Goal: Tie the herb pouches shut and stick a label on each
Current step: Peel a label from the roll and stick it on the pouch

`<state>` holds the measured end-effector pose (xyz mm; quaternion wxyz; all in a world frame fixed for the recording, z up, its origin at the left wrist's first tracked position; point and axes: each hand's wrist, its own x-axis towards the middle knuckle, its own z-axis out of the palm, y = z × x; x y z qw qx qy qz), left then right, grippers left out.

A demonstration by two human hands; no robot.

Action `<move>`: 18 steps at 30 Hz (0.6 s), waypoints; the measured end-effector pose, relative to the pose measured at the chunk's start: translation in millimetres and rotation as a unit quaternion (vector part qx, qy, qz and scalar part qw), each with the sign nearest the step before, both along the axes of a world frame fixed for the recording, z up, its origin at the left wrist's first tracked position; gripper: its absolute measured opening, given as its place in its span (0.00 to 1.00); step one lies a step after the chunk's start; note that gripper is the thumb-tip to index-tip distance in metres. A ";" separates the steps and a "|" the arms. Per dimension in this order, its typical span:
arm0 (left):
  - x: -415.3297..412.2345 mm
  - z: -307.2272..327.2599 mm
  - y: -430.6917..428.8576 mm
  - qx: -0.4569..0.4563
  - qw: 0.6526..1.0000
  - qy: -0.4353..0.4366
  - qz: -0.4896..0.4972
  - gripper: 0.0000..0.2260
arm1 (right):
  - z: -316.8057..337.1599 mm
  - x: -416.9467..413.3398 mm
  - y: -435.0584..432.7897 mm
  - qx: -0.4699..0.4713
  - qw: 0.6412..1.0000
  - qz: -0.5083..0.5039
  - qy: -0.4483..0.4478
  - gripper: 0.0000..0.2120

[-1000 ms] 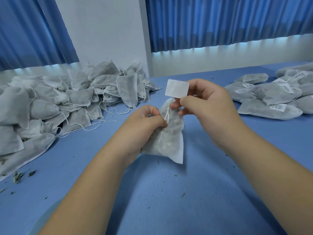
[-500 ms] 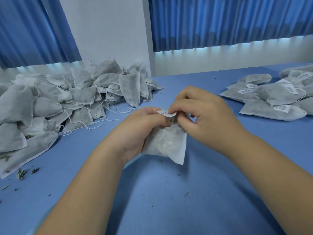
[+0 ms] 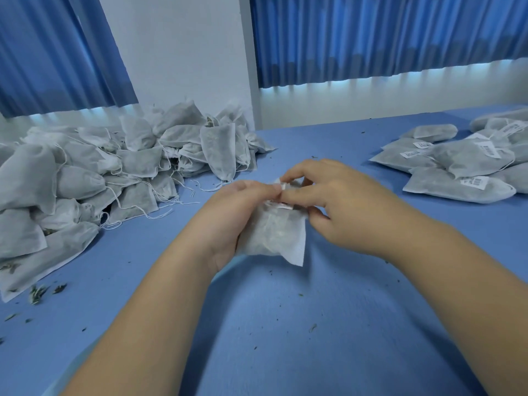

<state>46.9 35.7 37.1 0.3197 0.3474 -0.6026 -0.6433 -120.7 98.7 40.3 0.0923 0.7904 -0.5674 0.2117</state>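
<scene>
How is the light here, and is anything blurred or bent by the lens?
Head view: cool daylight glows under the curtains, with soft shadows on the table. Head view: the label pinched by the right hand on the pouch in the left hand is smeared, print unreadable. Head view: wide lens leans the wall edges.

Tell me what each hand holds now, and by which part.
The left hand grips the herb pouch by its upper left part. The right hand pinches the label against the pouch's top; which part of the label cannot be told.
</scene>
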 end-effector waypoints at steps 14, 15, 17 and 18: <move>-9.3 -6.4 5.4 -0.140 0.984 0.050 0.094 0.03 | -8.7 7.3 -5.4 0.151 0.819 0.011 -0.553 0.15; -10.6 -6.6 6.5 -0.139 0.984 0.050 0.098 0.02 | -9.5 6.5 -5.6 0.156 0.806 0.027 -0.570 0.13; -11.2 -6.7 7.0 -0.137 0.983 0.052 0.109 0.03 | -10.2 5.4 -6.2 0.155 0.789 0.050 -0.592 0.11; -11.0 -7.1 6.4 -0.139 0.983 0.050 0.113 0.05 | -10.2 5.4 -6.1 0.154 0.783 0.056 -0.600 0.11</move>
